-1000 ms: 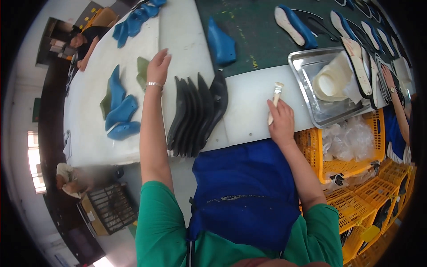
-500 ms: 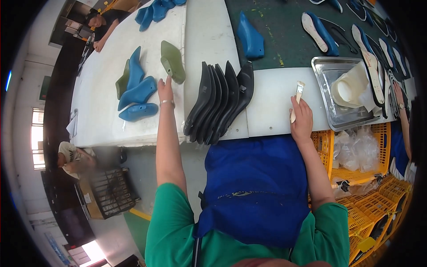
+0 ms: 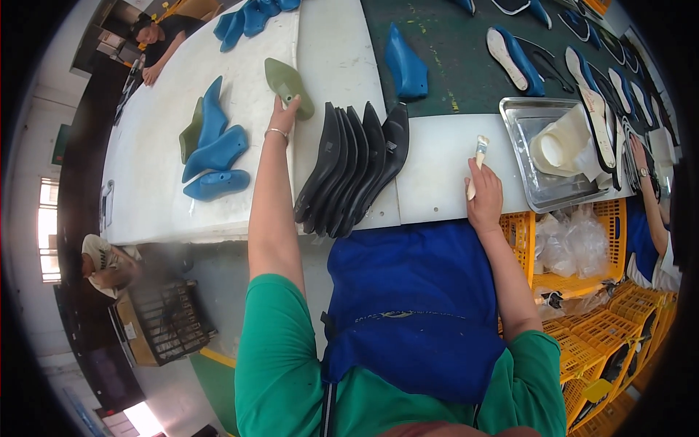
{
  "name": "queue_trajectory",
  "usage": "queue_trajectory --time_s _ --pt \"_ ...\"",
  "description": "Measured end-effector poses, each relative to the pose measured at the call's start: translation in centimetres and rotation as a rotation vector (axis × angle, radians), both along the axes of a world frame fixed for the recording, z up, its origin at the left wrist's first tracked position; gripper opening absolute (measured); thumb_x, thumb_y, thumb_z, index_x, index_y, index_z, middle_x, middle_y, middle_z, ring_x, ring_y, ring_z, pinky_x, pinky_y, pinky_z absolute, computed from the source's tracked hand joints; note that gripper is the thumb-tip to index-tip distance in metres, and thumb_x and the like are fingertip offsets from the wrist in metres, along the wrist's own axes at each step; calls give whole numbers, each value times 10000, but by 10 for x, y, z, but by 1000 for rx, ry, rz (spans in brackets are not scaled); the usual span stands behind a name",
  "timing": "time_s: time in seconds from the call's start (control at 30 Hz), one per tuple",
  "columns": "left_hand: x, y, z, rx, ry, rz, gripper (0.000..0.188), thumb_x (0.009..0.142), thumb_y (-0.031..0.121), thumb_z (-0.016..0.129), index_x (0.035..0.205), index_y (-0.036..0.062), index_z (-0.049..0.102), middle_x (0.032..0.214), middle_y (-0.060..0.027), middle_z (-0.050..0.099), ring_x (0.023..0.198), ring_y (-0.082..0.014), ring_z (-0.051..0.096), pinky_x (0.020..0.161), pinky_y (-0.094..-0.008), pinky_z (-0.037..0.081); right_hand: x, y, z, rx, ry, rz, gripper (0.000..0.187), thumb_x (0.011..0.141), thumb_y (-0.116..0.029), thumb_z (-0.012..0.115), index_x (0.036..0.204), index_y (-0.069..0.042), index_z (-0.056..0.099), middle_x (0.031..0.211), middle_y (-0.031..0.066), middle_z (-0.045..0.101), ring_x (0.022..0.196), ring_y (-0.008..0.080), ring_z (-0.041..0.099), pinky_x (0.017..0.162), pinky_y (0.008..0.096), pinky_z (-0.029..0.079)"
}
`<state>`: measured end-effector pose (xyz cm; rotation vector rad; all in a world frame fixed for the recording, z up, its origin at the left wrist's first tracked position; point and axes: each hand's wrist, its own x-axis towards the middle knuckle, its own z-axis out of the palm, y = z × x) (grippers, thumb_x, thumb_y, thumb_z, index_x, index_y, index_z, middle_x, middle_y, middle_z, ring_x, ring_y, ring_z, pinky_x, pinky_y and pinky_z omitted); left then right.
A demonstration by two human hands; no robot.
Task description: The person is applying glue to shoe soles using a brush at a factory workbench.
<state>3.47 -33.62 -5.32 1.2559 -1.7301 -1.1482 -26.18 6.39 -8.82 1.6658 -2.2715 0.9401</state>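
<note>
Left hand (image 3: 281,118) has taken a shoe last (image 3: 285,76); olive-green, smooth.

Ylw crate (image 3: 617,229) w/ clr plastic bags (image 3: 571,240) on R, window (image 3: 49,229) far L

A green last (image 3: 286,79) and blue lasts (image 3: 216,154) mark a shoemaking workshop. Distorted right-rim pieces (image 3: 641,102) seem shoe parts.

I can read no words: my apron (image 3: 415,342) carries a small yellowish line of lettering and one insole (image 3: 596,109) faint reddish marks, both illegible.
</note>
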Motion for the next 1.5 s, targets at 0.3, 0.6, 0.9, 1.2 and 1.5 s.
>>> queue_trajectory --time_s 0.3,0.6,0.9,1.2,1.5 --pt "51 187 12 -133 -581 -164 582 918 409 638 1348 32 532 1281 -198 595 1111 -339 598 966 -406 470 -4 13 8 -96 -202 53 385 913 -49 603 1297 -43 575 1017 173 615 963 350 592 853 406 470" --pt "66 191 -1 -400 -516 -47 352 994 200 520 1313 68 589 1168 -169 642 1073 -329 602 933 -388 465 -91 49 48 -450 -481 -336 166 924 -123 622 1039 -10 660 1006 127 670 897 220 648 803 326 503" --pt "24 222 65 530 1040 -161 625 1037 471 384 1479 31 341 1408 -195 493 1116 -256 598 884 -413 532 -161 49 60 -291 -562 -434 231 974 -225 585 963 2 625 779 70 658 634 133 641 639 291 511" --pt "-54 305 63 996 1051 -395 519 1053 414 368 1411 41 409 1244 -241 602 829 -238 678 657 -322 601 -165 84 27 -451 -601 -416 302 1021 -248 532 1060 46 593 900 138 677 723 169 678 683 287 571" --pt "-54 320 49 989 836 -608 475 1064 316 379 1444 30 373 1261 -250 606 783 -163 647 686 -244 557 -93 57 101 -636 -1095 -230 347 1034 -258 454 1040 62 588 852 158 665 710 239 674 723 346 563"
